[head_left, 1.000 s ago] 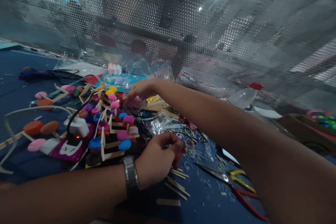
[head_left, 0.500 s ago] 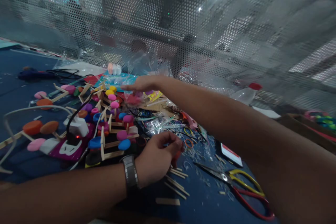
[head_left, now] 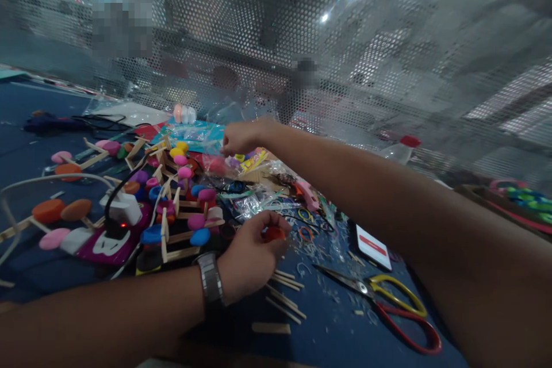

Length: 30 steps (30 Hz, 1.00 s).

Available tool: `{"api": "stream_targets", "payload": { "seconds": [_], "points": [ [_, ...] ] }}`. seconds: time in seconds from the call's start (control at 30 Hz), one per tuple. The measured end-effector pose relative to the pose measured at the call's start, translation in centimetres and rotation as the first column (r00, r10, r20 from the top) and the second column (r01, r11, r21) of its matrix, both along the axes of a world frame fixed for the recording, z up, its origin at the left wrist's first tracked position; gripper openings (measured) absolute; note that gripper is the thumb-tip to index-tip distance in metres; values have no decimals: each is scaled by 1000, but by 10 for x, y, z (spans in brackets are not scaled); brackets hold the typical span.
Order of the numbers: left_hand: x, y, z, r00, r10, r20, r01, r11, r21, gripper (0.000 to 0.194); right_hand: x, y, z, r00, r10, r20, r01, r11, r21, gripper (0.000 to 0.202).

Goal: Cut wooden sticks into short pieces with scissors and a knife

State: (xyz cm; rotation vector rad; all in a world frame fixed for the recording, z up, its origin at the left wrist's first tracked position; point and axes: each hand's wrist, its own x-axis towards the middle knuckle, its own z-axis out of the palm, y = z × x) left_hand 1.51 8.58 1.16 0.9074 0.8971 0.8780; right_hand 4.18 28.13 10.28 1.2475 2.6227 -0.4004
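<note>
My left hand [head_left: 252, 256], with a watch [head_left: 210, 280] on its wrist, is closed round a small orange-red piece [head_left: 273, 234] above the table. Farther back, my right hand [head_left: 242, 137] has its fingers curled at a clear plastic bag [head_left: 213, 146]; the fingertips are turned away, and what they grip is hard to make out. Wooden stick frames with coloured round pieces [head_left: 199, 236] stand left of my left hand. Thin sticks [head_left: 287, 299] lie just below it.
Scissors [head_left: 364, 287] and a white phone-like object [head_left: 371, 247] lie at the right. A power strip [head_left: 114, 244] with plugs and cables sits at the left. A red-capped bottle [head_left: 399, 151] stands by the perforated metal screen [head_left: 259, 57].
My right hand's fingers, stretched out before, have curled in. My left hand has turned slightly, showing more of the orange-red piece. The whole view has shifted a little.
</note>
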Motion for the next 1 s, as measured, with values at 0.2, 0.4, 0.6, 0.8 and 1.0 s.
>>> {"api": "stream_targets", "payload": {
  "seconds": [0.2,0.4,0.6,0.8,1.0],
  "points": [
    [1,1,1,1000,2,-15,-2,1000,4,19,1,-2,-14,960,78,268,-110,988,106,29],
    [1,2,2,1000,14,-18,-14,1000,-14,20,1,3,-27,932,131,339,-196,967,166,31],
    [2,2,0,1000,15,-2,-15,1000,-23,21,-1,3,-30,936,171,307,-235,954,186,31],
    [2,1,-1,999,41,-1,-41,999,-7,19,3,0,-16,978,118,170,-169,931,324,26],
    [2,3,-3,999,50,20,-50,999,-15,9,31,-40,7,994,93,-64,-52,879,474,19]
  ]
}}
